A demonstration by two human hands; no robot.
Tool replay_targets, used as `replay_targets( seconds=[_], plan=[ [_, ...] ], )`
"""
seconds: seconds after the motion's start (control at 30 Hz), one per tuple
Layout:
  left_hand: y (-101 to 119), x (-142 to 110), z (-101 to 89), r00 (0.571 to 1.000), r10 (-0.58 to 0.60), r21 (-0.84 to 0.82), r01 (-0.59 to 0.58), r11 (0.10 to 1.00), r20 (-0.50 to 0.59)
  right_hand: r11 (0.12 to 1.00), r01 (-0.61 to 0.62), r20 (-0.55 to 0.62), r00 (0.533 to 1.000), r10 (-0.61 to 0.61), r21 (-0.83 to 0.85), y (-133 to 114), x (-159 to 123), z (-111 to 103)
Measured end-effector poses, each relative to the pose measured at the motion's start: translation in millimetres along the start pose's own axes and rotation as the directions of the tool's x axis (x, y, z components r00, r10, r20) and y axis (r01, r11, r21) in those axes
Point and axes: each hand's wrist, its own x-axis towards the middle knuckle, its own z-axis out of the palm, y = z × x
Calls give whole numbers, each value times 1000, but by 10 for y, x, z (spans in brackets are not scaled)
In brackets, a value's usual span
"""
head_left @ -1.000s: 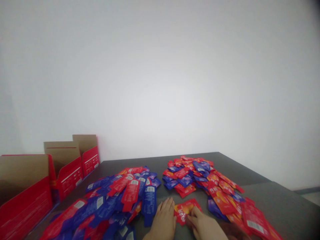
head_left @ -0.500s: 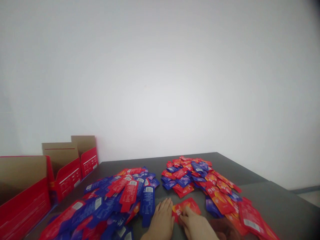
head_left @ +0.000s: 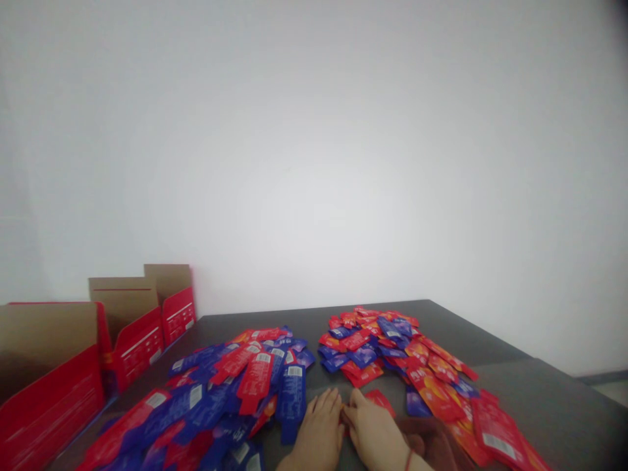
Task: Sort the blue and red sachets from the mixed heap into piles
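Note:
My left hand (head_left: 316,435) lies flat on the dark table (head_left: 304,320) at the bottom centre, fingers together, touching the edge of the left pile of red and blue sachets (head_left: 230,386). My right hand (head_left: 375,432) rests beside it, fingers pressed down on a red sachet (head_left: 381,400) that pokes out from under them. The two hands touch at the fingertips. A second pile of red and blue sachets (head_left: 392,350) spreads to the right of my right hand.
Three open red cardboard boxes (head_left: 130,333) stand in a row along the table's left edge. A white wall rises behind the table. The table's right edge runs diagonally at the far right.
My right hand has slid left and forward over the red sachet, covering most of it, and now meets my left hand. The left hand has barely moved.

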Motion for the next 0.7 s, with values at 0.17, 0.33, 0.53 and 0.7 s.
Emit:
replay_targets(
  seconds=[0.17, 0.33, 0.53, 0.7],
  plan=[
    [15, 14, 17, 1000, -18, -2, 18, 1000, 14, 998, 51, -10, 999, -50, 32, 198, -273, 26],
    [28, 6, 20, 1000, -15, -15, 15, 1000, -1, 984, -126, -39, 992, 122, -124, 452, -128, -51],
    [10, -2, -5, 1000, 5, -10, -5, 1000, 11, 995, -15, 11, 1000, 16, -101, 110, 1, -25],
    [-14, 4, 16, 1000, 0, -14, 0, 1000, 7, 993, 117, 2, 993, -117, -25, 174, -342, 86]
  ],
)
